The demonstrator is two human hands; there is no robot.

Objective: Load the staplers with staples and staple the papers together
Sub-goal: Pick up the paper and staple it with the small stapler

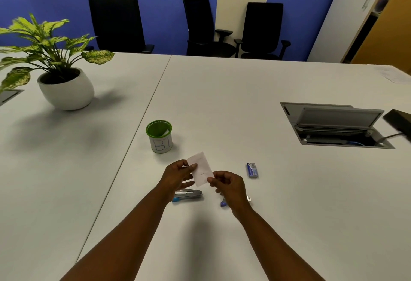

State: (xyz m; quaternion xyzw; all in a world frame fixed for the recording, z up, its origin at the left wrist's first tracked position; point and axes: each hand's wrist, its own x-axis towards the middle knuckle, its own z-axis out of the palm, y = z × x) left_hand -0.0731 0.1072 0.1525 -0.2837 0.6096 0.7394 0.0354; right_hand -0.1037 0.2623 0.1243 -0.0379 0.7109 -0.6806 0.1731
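Note:
A small white slip of paper (201,168) is held above the table between both hands. My left hand (178,176) pinches its left edge and my right hand (229,186) pinches its lower right corner. A silver stapler with a blue end (189,195) lies on the table under my left hand. A second stapler (223,203) is mostly hidden beneath my right hand; only a blue tip and a metal end show. A small blue staple box (252,170) lies to the right.
A green-rimmed cup labelled "BI" (159,136) stands just beyond the hands. A potted plant (64,85) sits far left. An open cable hatch (335,125) is sunk in the table (222,94) at the right, with a dark object (400,122) by it. Office chairs (262,30) stand behind.

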